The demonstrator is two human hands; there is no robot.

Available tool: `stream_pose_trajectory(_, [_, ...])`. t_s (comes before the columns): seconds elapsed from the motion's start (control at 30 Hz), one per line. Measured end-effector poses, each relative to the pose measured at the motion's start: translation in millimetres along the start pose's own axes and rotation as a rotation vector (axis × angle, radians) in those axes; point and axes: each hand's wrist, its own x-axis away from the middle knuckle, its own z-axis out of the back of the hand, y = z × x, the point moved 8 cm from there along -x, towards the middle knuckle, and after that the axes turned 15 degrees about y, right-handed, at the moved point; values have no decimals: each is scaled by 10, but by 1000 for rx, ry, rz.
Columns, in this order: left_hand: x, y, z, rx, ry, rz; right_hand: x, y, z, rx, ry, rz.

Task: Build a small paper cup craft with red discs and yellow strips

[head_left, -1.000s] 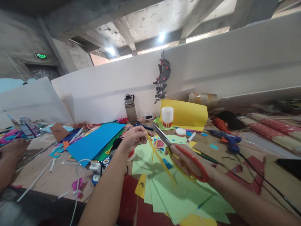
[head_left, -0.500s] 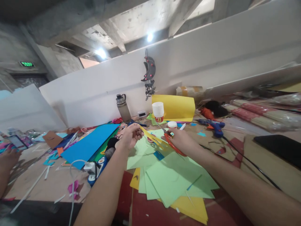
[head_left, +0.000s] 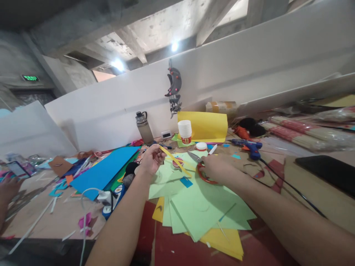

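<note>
My left hand (head_left: 154, 159) pinches one end of a narrow yellow paper strip (head_left: 177, 163), which slants down to the right over the green sheets. My right hand (head_left: 217, 168) is closed on orange-handled scissors (head_left: 200, 173), their blades pointing up and left, apart from the strip. Under both hands lie light green paper sheets (head_left: 199, 210), with yellow sheets (head_left: 227, 242) beneath. A small blue paper piece (head_left: 186, 181) rests on the green paper below the strip. Partly behind the strip sits a small round red-and-white item (head_left: 177, 162).
Paper cups (head_left: 185, 131), a white-lidded jar (head_left: 201, 146) and a bottle (head_left: 144, 127) stand at the back. A blue glue gun (head_left: 251, 147) with its cord lies right. Blue sheet (head_left: 105, 168) and power strip (head_left: 111, 203) are left. Another person's hand (head_left: 9, 188) is at the far left.
The scissors have come away from the yellow strip and now lie lower, closer to the green paper. One strip shows clearly in my left hand, where several yellow lengths showed before.
</note>
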Motion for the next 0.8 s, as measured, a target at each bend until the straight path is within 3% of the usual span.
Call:
stream_pose_trajectory(0.1, [17,5,-20,0,-9,-14,-4,-131,220,-142,159,78])
stream_pose_trajectory(0.2, [91,-9,-122,-37,-89,-42,53,-339,405,-643,265,181])
stream_pose_trajectory(0.33, [247,-79,-309,-135,-227,-59,138,-587,309,-1172,60,220])
stream_pose_trajectory(0.43, [330,-124,-398,-187,-289,-76,149,-640,189,-1358,-76,121])
stream_pose_trajectory(0.53, [338,-154,-426,-188,-305,-86,117,-542,146,-1386,-75,-37])
stream_pose_trajectory(0.63, [252,-136,-356,-187,-229,-152,85,-440,188,-1511,-62,-130])
stream_pose_trajectory(0.7, [178,-103,-278,-346,-152,-284,59,-375,216,-1660,-59,-186])
stream_pose_trajectory(0.8, [107,-82,-204,-765,-68,-537,20,-276,183,-1779,-59,-308])
